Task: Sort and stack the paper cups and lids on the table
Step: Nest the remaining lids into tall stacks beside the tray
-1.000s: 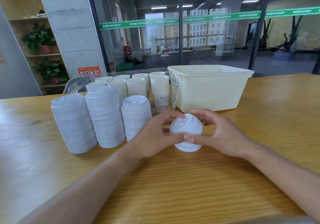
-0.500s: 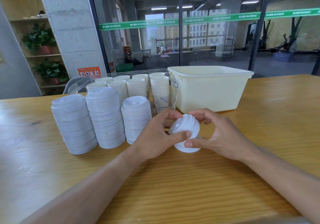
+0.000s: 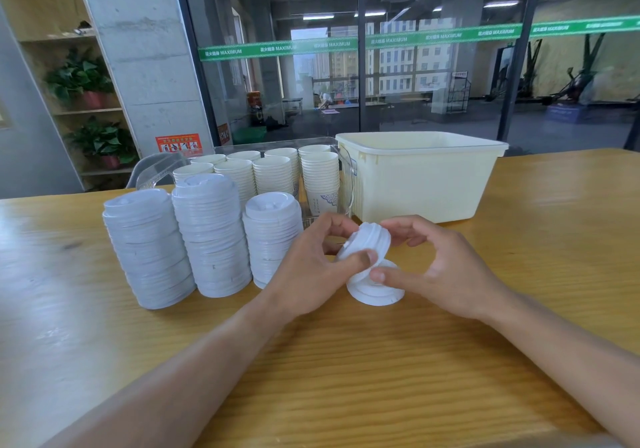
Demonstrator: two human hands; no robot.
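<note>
My left hand (image 3: 311,267) grips a small bunch of white lids (image 3: 369,241), tilted up and to the left. Beneath it a short pile of lids (image 3: 375,290) lies on the table, and my right hand (image 3: 440,267) holds that pile with its thumb on the top lid. To the left stand three tall stacks of white lids (image 3: 207,236). Behind them, stacks of paper cups (image 3: 273,174) fill a clear plastic box (image 3: 348,177).
A pale yellow plastic bin (image 3: 422,177) stands behind my hands at the right. The wooden table (image 3: 346,361) stretches to the front and to the right. A glass wall runs behind the table, with a shelf of potted plants (image 3: 86,87) at the far left.
My left hand has lifted and tilted the upper lids off the short pile. My right thumb has come down onto the lids left on the table.
</note>
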